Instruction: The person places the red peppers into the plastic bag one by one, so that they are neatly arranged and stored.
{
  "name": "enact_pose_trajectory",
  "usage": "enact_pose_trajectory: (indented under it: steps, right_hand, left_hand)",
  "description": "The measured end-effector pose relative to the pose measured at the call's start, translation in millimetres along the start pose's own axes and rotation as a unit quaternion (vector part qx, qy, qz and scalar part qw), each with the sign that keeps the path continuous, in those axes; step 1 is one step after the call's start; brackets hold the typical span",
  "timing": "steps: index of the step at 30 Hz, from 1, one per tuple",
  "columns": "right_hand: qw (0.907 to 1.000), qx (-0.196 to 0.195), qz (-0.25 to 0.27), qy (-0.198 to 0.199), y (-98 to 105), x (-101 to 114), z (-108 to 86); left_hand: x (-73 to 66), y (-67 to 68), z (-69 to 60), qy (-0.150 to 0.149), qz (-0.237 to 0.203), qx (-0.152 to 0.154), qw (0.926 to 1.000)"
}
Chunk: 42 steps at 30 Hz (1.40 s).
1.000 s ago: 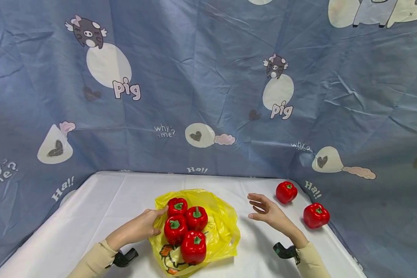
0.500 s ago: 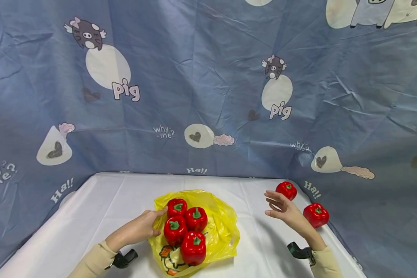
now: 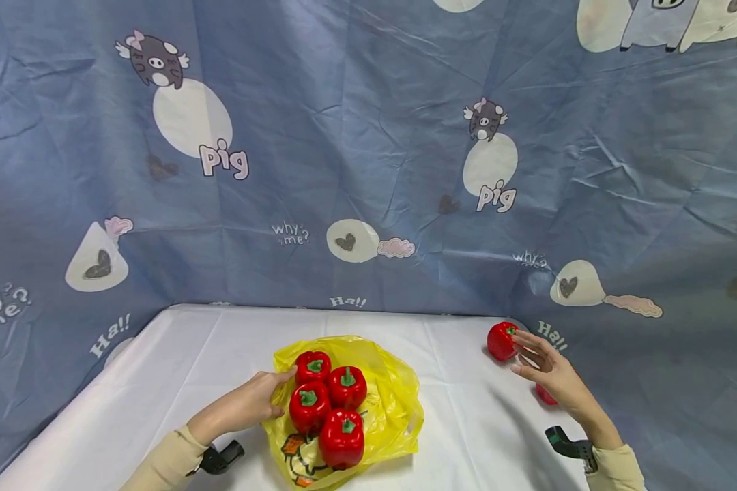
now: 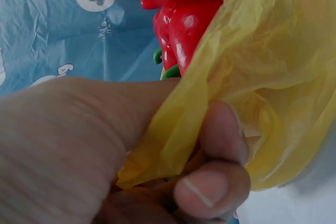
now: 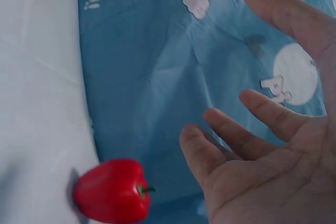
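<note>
The yellow bag (image 3: 393, 389) lies spread out on the counter, thin and crumpled, with a printed drawing showing at its near side. Four red peppers (image 3: 309, 404) with green stems sit clustered toward the bag's left half, yellow plastic all round them; from here I can't tell whether they're inside its mouth or on top of it.

At the bag's left edge, the person's left hand (image 3: 259, 397) has a fold of the plastic pinched between thumb and curled fingers, close beside the peppers.

Well off to the right of the bag are two more of them: a far pepper (image 3: 501, 342), set farther back, and a side pepper (image 3: 545, 395), mostly hidden behind the right hand (image 3: 543, 365). That one is held wide, thumb apart from the bent fingers. Its fingertips overlap the far pepper's edge, though I can't say if they touch it.

Both wrists carry a black camera (image 3: 566, 443), just ahead of pale sleeves (image 3: 617, 470). Around the bag stretches the white counter (image 3: 221, 354), and behind it hangs blue cloth (image 3: 368, 164) printed with pigs and lettering.
</note>
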State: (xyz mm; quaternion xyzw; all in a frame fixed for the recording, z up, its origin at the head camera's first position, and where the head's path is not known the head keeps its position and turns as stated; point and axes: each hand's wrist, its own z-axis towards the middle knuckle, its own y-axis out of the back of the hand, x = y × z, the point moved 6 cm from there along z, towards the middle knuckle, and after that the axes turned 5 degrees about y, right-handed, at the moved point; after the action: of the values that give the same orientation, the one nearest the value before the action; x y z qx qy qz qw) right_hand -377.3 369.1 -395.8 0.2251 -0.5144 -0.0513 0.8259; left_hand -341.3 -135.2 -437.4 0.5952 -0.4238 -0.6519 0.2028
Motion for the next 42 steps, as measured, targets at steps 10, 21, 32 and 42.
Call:
enact_pose_trajectory:
  steps: [10,21,32,42]
  right_hand:
    - [0.9943,-0.031,-0.083,-0.060,34,1,-11.9]
    - [0.9866,-0.061,-0.093,-0.119,67,-12,-26.3]
    - [0.9803,-0.084,-0.098,-0.149,78,-36,-36.0]
    - [0.9741,-0.095,-0.075,-0.191,79,-57,-41.0]
  left_hand:
    - [-1.2,-0.4,-0.9,-0.002,0.006,-0.003,1.0000]
    - [-1.1,1.1,-0.1,-0.002,0.015,-0.004,0.9999]
    - [1.1,-1.7,1.1,0.010,0.000,0.002,0.9999]
    - [1.0,-4.2,0.3,0.013,0.002,0.006,0.9999]
